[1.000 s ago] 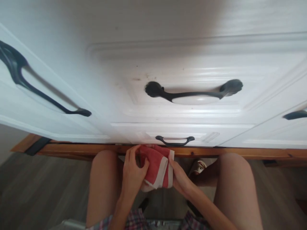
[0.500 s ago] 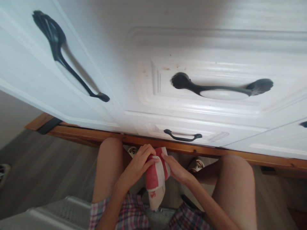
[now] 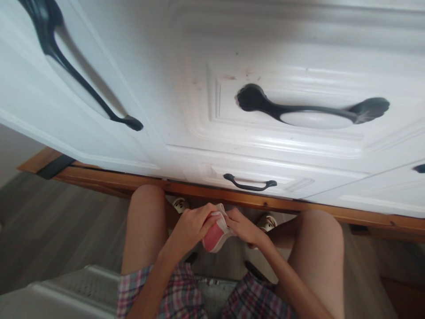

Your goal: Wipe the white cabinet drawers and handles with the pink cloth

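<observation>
**Cloth nearly folded down between your knees**

Closest to you are the plaid shorts (image 3: 172, 297) and your bare knees, with a pale ribbed plastic object (image 3: 76, 288) at your lower left that can't be identified. Between your knees, both hands close on the red and white cloth (image 3: 214, 232): your left hand (image 3: 191, 226) grips its near left side with curled fingers, and your right hand (image 3: 244, 227) pinches its upper right edge. The cloth sits bunched into a small packet, so the folding looks mostly done; tightening it and putting it somewhere seems to be what remains.

Half a second ago a long flap hung down below your hands; now that flap is tucked up and the bundle is much shorter. A second ago it was broader and flatter, held higher against the wooden base.

Beyond your hands, two slippered feet (image 3: 269, 220) rest by the wooden plinth (image 3: 133, 181). Above rises the white cabinet (image 3: 186, 66), with a small black drawer handle (image 3: 249, 184) and larger black handles (image 3: 312, 110) further up.
</observation>
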